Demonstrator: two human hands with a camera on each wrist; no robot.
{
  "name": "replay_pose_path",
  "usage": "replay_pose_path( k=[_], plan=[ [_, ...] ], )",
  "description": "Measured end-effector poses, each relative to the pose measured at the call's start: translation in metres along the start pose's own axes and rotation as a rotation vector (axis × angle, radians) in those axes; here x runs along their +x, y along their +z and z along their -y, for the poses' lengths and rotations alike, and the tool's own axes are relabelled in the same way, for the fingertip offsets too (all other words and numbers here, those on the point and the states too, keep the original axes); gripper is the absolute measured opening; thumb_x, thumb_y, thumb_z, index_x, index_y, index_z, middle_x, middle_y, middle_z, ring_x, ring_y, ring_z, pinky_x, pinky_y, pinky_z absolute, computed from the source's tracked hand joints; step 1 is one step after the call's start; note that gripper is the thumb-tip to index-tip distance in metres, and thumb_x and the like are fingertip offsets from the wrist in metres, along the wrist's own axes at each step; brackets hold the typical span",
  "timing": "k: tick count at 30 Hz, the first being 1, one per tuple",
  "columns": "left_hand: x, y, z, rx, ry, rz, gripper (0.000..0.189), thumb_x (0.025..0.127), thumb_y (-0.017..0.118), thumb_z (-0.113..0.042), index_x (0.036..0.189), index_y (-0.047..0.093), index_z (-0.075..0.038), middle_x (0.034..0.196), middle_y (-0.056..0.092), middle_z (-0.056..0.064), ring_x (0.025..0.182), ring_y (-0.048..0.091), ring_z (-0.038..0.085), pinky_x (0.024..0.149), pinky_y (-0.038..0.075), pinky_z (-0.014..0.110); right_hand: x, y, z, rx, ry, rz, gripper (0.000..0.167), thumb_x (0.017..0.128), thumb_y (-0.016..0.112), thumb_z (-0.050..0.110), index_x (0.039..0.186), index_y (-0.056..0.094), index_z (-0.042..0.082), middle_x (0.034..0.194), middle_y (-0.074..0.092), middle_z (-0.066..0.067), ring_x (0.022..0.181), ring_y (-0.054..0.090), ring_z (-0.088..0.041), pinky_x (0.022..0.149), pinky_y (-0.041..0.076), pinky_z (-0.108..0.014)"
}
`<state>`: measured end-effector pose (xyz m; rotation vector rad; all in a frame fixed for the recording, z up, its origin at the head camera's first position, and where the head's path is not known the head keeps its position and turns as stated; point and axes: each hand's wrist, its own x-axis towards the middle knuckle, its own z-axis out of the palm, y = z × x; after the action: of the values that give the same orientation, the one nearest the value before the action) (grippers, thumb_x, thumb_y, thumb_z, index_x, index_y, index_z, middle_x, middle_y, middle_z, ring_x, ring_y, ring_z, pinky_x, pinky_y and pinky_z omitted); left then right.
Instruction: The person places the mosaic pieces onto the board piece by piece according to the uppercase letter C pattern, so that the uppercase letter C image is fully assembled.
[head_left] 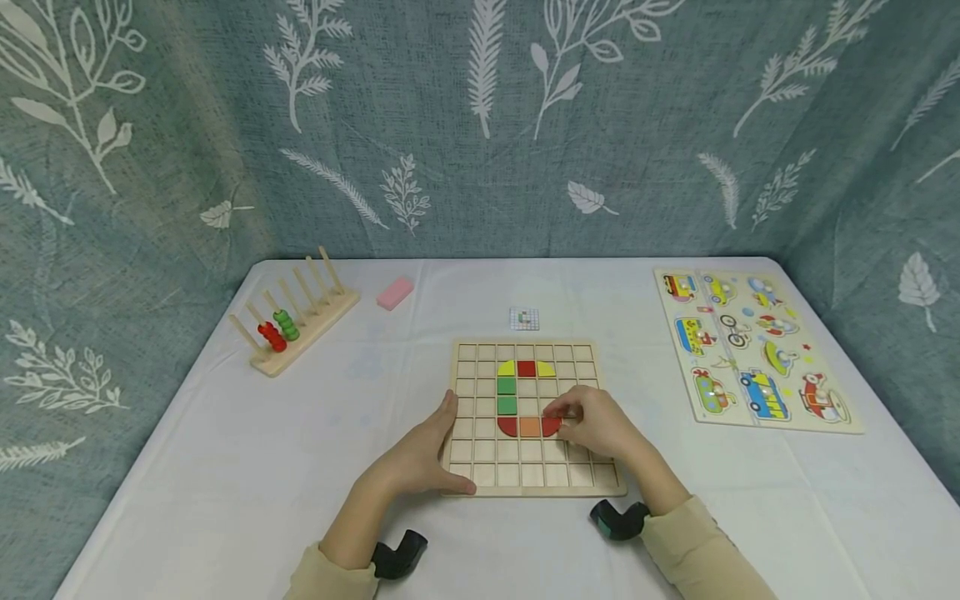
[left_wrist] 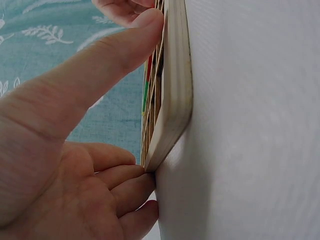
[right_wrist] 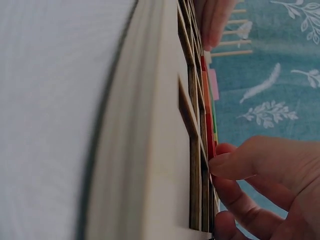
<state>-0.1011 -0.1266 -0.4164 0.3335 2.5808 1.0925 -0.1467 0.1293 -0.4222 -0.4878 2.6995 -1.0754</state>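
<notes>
A wooden grid board (head_left: 531, 476) lies flat on the table with a C-shaped line of coloured tiles in its cells. My left hand (head_left: 420, 450) steadies its near left corner: the thumb rests at the front edge, the fingers lie against the left side. At the lower right end of the C, my right hand (head_left: 600, 423) pinches a red quarter-round tile (head_left: 551, 426) between thumb and finger. Beside it sit an orange square tile (head_left: 529, 427) and another red quarter-round tile (head_left: 507, 427). Green tiles (head_left: 507, 405) run up the left; yellow quarter-rounds (head_left: 506, 368) flank a red square (head_left: 527, 368) on top.
Behind the board lies a small card with a coloured grid (head_left: 524, 318). A pink block (head_left: 395, 293) and a peg stand (head_left: 318, 325) with red and green beads are at the back left. A vehicle picture puzzle (head_left: 757, 350) lies on the right.
</notes>
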Motion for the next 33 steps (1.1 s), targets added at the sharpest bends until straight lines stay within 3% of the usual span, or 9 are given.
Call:
replay_pose_path(
  k=[18,33],
  plan=[
    [-0.002,-0.002,0.001,-0.016,0.032,0.003,0.12,0.055,0.088,-0.022,0.142,0.012,0.01,0.149,0.01,0.023,0.136,0.014,0.033,0.108,0.02,0.045,-0.002,-0.001,-0.002,0.041,0.018,-0.007,0.024,0.07,0.072,0.0,0.092,0.07,0.009,0.082,0.058,0.002,0.066,0.043,-0.015,0.055,0.037,-0.027],
    [-0.002,-0.002,-0.001,0.0,0.011,-0.006,0.12,0.053,0.089,-0.02,0.142,0.013,0.009,0.149,0.011,0.022,0.136,0.014,0.032,0.108,0.02,0.045,-0.009,-0.021,-0.011,0.057,-0.095,-0.047,0.027,0.077,0.069,0.005,0.104,0.067,0.004,0.084,0.061,-0.003,0.064,0.047,-0.013,0.052,0.04,-0.024]
  ],
)
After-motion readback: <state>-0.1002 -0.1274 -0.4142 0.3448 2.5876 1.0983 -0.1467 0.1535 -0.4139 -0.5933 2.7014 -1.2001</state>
